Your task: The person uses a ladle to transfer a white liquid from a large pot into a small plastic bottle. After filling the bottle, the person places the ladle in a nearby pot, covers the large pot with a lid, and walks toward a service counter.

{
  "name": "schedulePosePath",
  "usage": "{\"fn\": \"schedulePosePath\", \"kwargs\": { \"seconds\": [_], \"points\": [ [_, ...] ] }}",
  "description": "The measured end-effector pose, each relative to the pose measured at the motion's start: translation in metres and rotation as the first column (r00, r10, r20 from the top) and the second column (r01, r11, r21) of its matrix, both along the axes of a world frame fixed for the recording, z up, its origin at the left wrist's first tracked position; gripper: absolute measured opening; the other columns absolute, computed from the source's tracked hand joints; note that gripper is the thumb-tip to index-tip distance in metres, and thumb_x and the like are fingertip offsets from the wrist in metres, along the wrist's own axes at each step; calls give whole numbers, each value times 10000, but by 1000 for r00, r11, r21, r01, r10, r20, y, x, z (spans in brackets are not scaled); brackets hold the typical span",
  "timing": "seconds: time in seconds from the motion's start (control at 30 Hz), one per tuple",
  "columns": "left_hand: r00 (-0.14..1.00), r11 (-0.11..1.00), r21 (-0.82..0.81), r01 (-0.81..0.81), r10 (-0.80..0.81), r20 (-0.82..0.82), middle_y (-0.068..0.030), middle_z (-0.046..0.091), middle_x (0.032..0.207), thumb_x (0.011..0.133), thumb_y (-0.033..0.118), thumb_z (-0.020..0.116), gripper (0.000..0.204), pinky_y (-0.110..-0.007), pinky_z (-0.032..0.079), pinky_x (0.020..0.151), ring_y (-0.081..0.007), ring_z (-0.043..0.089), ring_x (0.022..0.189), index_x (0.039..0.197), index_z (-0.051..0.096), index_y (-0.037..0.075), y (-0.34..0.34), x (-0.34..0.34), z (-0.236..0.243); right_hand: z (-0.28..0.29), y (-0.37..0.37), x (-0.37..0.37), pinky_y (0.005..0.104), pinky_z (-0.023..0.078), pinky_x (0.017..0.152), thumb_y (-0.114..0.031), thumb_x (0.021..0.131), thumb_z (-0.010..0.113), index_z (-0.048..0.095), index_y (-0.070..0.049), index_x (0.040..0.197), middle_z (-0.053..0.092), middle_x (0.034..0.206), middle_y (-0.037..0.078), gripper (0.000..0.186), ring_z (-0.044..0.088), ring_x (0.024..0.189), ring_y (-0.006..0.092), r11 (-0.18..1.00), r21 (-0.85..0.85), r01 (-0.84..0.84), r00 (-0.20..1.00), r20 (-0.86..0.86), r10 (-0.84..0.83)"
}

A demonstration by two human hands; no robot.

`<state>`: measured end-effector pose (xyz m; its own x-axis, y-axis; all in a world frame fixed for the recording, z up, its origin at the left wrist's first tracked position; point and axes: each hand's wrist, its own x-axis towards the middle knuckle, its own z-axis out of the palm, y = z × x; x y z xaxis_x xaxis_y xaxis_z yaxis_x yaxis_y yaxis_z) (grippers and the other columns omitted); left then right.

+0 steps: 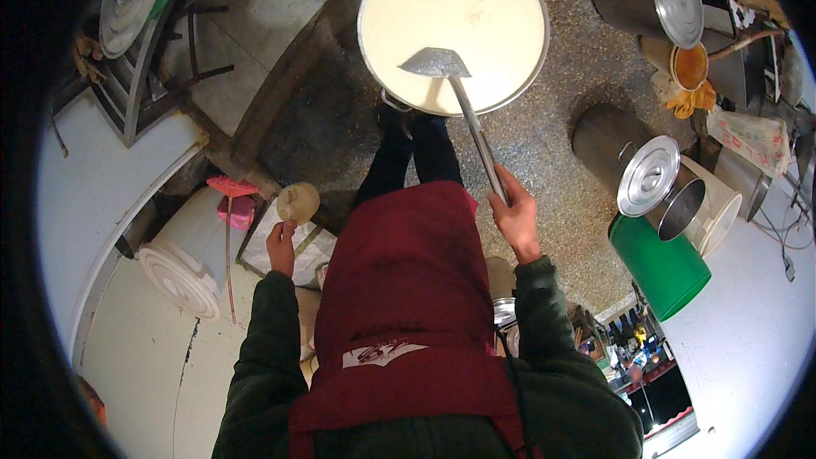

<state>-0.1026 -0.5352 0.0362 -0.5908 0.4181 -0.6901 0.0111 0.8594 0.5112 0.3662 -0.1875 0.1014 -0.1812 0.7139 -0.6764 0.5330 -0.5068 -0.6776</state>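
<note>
Right hand (514, 217) grips the long spatula (455, 89) over the milky pot (453, 30); left hand (281, 246) clutches a pale lump (298, 202); careless stirring could slop liquid over.

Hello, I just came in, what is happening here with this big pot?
A person in a dark red apron stands over a large pot on the floor, filled with a pale creamy liquid. The right hand grips a long metal paddle whose blade rests at the liquid's surface. The left hand holds a small pale lump out to the side.

One pot (453, 30), one spatula (463, 102), three lids (648, 176)
</note>
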Motion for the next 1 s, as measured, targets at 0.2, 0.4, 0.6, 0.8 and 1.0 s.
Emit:
{"fn": "schedulePosePath", "kwargs": {
  "seconds": [0.2, 0.4, 0.6, 0.8, 1.0],
  "points": [
    [999, 999, 29, 22, -22, -26, -68, 743, 967, 1143, 337, 630, 416, -337, 507, 862, -142, 623, 915, 1114, 741, -63, 17, -7, -4, 35, 6, 7, 361, 552, 1114, 43, 969, 711, 615, -9, 1564, 703, 1502, 191, 604, 682, 1359, 232, 999, 24, 26, 1000, -14, -26],
    [999, 996, 79, 31, -28, -40, -42, 714, 955, 1125, 354, 665, 412, -328, 496, 844, -124, 592, 902, 1117, 741, -51, 46, -18, -8, 114, 21, 21, 306, 535, 891, 54, 986, 686, 580, -22, 1601, 721, 1302, 102, 628, 665, 1076, 160, 996, -72, 56, 998, 40, -53],
    [994, 991, 99, -95, 89, 66, -2, 673, 948, 1118, 352, 684, 388, -296, 456, 799, -91, 545, 900, 1114, 735, -32, 105, -37, -9, 208, 37, 52, 217, 366, 452, -16, 1027, 664, 472, -19, 1671, 660, 848, 31, 672, 493, 530, 46, 911, -164, 378, 917, -68, -393],
    [971, 977, 30, -212, 207, 123, -7, 728, 1096, 1119, 323, 693, 330, -270, 500, 897, -107, 637, 998, 1203, 752, 9, 197, -58, 16, 206, 73, 86, 177, 368, 428, -75, 1050, 660, 432, -85, 1703, 573, 869, 77, 691, 419, 525, 37, 553, -603, 575, 436, -346, -831],
    [944, 917, 295, -270, 191, 271, -78, 696, 1420, 1100, 332, 717, 417, -358, 529, 1123, -192, 637, 1331, 1391, 673, 36, 283, -92, 41, 207, 122, 92, 167, 388, 420, -50, 1089, 590, 382, -85, 1718, 525, 959, 121, 663, 439, 554, 42, 401, -735, 547, 160, -378, -912]
  ]
}}
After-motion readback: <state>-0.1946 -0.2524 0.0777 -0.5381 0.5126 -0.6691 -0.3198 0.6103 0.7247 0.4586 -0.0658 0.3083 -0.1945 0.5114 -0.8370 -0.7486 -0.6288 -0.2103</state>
